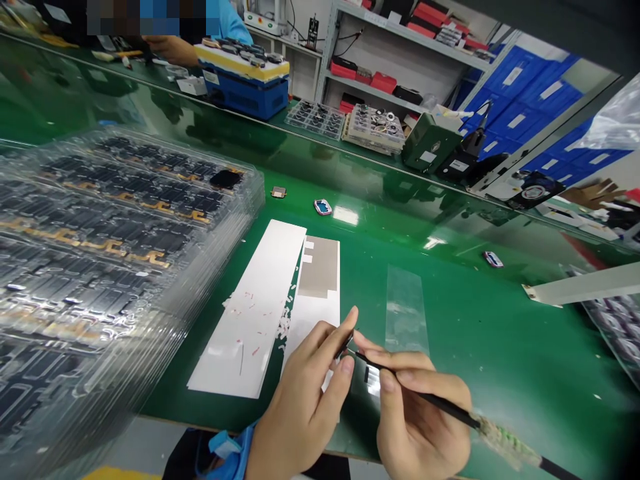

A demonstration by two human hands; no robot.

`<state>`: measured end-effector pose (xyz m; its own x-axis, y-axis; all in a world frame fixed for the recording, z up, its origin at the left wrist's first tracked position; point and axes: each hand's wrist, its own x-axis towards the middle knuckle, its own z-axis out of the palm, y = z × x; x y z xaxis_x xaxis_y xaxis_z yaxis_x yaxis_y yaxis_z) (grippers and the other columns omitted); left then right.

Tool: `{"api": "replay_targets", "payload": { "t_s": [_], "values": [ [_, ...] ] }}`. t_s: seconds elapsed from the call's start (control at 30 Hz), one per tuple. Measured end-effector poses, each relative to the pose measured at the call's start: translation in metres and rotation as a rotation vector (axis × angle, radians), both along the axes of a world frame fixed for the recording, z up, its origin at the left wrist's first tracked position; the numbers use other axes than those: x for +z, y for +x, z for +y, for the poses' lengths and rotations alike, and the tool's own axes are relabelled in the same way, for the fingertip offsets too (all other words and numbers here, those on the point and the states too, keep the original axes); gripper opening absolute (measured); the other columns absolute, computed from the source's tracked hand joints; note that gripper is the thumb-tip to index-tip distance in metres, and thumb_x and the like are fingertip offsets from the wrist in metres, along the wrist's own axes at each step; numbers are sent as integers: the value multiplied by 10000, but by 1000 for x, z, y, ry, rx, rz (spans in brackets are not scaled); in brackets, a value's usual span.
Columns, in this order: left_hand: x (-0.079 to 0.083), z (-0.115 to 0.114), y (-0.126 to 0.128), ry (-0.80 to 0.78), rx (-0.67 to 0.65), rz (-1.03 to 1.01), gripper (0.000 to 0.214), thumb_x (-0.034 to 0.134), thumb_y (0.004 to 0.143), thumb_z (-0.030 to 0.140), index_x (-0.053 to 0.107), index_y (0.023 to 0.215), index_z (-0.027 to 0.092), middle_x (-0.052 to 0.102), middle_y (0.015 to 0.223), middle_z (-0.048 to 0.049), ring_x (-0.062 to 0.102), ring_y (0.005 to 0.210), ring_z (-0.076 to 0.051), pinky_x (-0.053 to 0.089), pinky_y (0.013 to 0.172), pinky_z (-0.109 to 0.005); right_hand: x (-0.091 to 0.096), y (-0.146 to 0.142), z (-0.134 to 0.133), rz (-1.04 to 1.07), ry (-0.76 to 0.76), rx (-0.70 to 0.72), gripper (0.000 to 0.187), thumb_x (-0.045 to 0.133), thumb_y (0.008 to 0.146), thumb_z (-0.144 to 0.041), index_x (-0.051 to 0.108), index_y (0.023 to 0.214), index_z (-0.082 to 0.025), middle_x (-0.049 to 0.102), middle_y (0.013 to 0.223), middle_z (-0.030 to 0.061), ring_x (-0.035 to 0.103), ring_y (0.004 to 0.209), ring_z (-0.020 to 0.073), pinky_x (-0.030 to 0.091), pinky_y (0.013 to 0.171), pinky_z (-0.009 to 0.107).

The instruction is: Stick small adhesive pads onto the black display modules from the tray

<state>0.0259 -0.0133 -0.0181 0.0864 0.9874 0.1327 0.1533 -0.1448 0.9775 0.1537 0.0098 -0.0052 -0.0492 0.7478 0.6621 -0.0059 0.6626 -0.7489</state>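
My left hand [313,383] is closed on a small dark flat part [344,345], held nearly edge-on between thumb and fingers. In my right hand [425,407] is a slim black pointed tool [445,403], gripped like a pen, with tape wound round its rear. Its thin tip is at the part's edge; whether it touches cannot be made out. Beneath the hands lies a white sheet with a grey-brown panel [320,267]. A white strip [260,287] to its left carries small pink and white scraps. A clear film piece [406,307] is on the right.
Stacked clear trays [165,280] of dark parts fill the left side. Small parts, including a blue-centred one [323,207], dot the green table [480,333]. Behind stand a blue box [245,93], a sorting tray [317,119] and a green device [430,143]. Another person's hand [173,50] is at the far left.
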Motion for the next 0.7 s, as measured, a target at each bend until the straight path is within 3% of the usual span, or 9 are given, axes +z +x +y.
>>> {"api": "replay_targets", "payload": {
  "t_s": [0.37,0.7],
  "values": [
    [0,0,-1,4,5,-15,477,329,1038,261,310,1502,372,519,1059,-34,542,982,-191,467,864,-358,1,1,0,-17,15,-22,290,499,885,59,551,1045,-178,705,960,65,712,1007,211,663,808,393],
    [-1,2,0,-1,13,9,481,316,1043,239,304,1491,412,519,1061,-24,545,976,-183,467,849,-353,1,2,0,-26,14,-19,299,493,882,65,535,1052,-178,709,987,70,718,997,208,650,857,412]
  ]
}}
